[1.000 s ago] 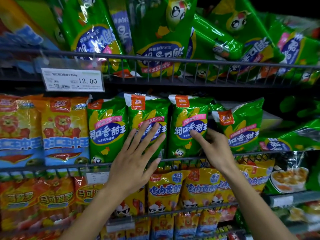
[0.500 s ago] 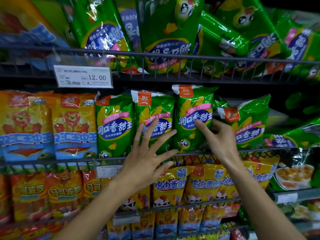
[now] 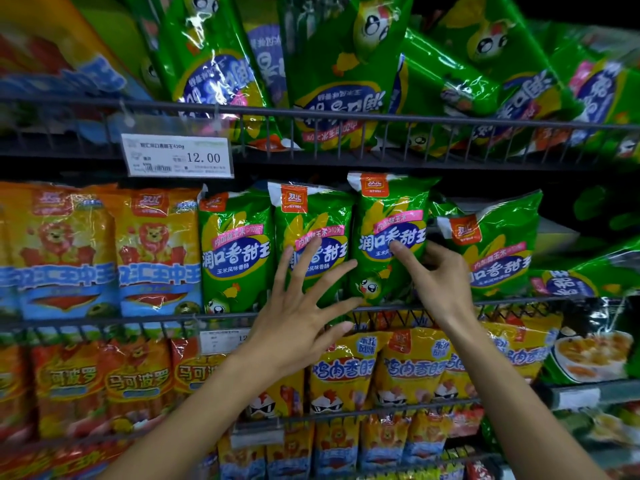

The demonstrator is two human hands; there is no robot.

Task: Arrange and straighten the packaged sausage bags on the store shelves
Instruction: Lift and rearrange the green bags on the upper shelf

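Presently, from the head view, our left hand (image 3: 298, 327) lies flat, fingers spread and released, against the second green sausage bag (image 3: 311, 244). Our right hand (image 3: 440, 282) pinches the third green bag (image 3: 388, 237), upright behind the wire shelf rail (image 3: 138, 318). A tilted green bag (image 3: 495, 244) crowds its right side; orange bags (image 3: 152, 254) stand left, beneath a price tag (image 3: 176, 155).

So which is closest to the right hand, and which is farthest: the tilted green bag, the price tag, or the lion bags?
From the right hand, in the head view:
1. Tilted green bag, just to its right on the same shelf.
2. Price tag, up and to the left on the rail above.
3. Lion bags, far left on the same shelf.
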